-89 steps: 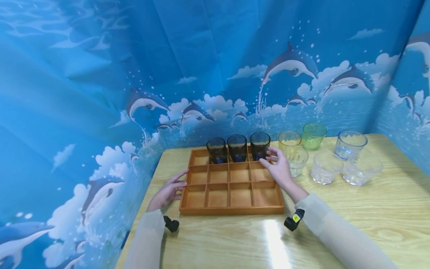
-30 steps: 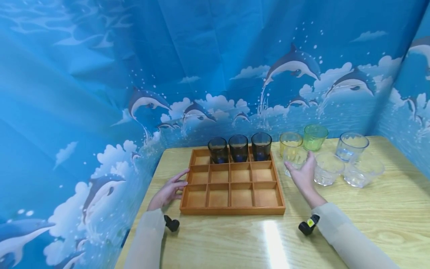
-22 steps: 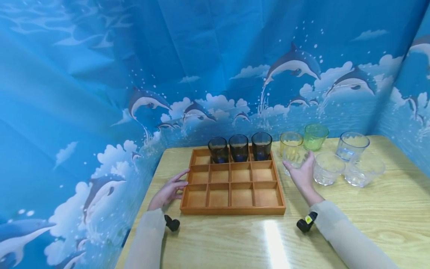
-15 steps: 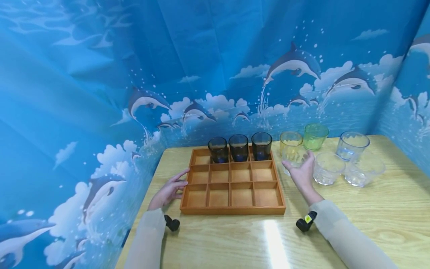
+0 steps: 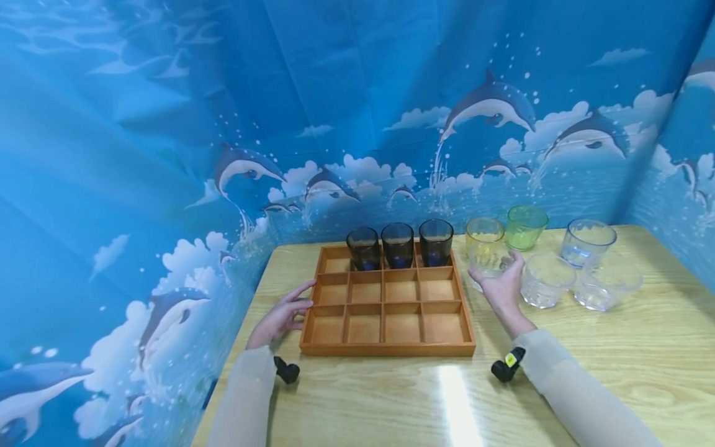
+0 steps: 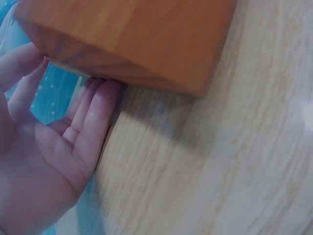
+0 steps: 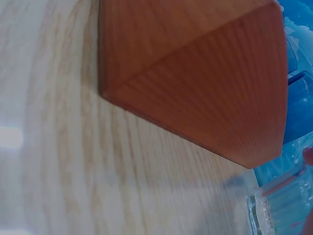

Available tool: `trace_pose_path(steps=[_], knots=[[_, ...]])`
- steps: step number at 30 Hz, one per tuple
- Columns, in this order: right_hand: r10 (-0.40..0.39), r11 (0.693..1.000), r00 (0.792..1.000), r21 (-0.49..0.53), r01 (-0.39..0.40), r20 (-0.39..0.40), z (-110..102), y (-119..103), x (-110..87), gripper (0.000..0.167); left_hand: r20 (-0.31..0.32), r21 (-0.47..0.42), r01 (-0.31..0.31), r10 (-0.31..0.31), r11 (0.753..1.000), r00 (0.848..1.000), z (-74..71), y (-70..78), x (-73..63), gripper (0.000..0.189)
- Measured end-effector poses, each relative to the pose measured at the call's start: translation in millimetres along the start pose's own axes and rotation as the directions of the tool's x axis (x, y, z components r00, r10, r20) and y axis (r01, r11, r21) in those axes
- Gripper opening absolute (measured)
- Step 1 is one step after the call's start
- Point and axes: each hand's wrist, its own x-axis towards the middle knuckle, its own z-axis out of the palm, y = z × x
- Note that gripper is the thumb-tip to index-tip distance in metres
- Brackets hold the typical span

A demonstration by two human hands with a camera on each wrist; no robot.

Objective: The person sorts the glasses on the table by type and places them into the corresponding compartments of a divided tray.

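Note:
The wooden tray (image 5: pixel 385 351) with twelve-like square compartments lies on the table. In its back row stand several dark glasses (image 5: pixel 398 246), upright. My left hand (image 5: pixel 281 318) rests at the tray's left side; in the left wrist view its straight fingers (image 6: pixel 98 105) touch the tray's wall (image 6: pixel 132 39). Beyond the tray's right side, my right hand (image 5: pixel 503 292) grips a clear glass (image 5: pixel 483 266), thumb on the left and fingers on the right. In the right wrist view the clear glass (image 7: pixel 281 203) shows at the lower right, mostly cut off with the fingers.
Just behind the held glass stands a yellow glass (image 5: pixel 484 228), with a green glass (image 5: pixel 526 228) beside it. Farther right are a blue-tinted glass (image 5: pixel 588 242) and two clear glasses, one (image 5: pixel 547 280) close to my right hand. A printed dolphin curtain (image 5: pixel 357 112) backs the table (image 5: pixel 391 397).
My right hand has left the rightmost dark glass, moved right and taken hold of the clear glass. Over the last second it has hardly moved. The left hand stays at the tray.

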Motion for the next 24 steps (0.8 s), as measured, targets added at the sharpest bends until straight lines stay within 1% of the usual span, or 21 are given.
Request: trace_pose_path(steps=[5, 8, 16, 24], knots=[[0.004, 0.999, 1.0, 0.04, -0.005, 0.016, -1.8, -0.3, -2.7, 0.096, 0.006, 0.005, 0.001, -0.001, 1.0, 1.0, -1.2, -0.9, 0.9, 0.053], [0.002, 1.0, 0.999, 0.029, -0.003, 0.037, -3.9, -1.6, -6.3, 0.097, -0.004, 0.004, 0.007, -0.007, 1.0, 1.0, -1.3, -0.5, 0.9, 0.053], [-0.035, 0.999, 0.997, -0.033, 0.037, 0.072, -7.5, 0.0, -12.8, 0.098, -0.02, 0.006, 0.013, -0.013, 1.0, 1.0, 0.5, 2.4, -0.5, 0.052], [-0.109, 0.994, 0.992, 0.009, 0.109, 0.068, -8.0, -4.1, -16.2, 0.096, -0.025, 0.006, 0.011, -0.011, 1.0, 1.0, 0.8, 1.0, -0.1, 0.053]])
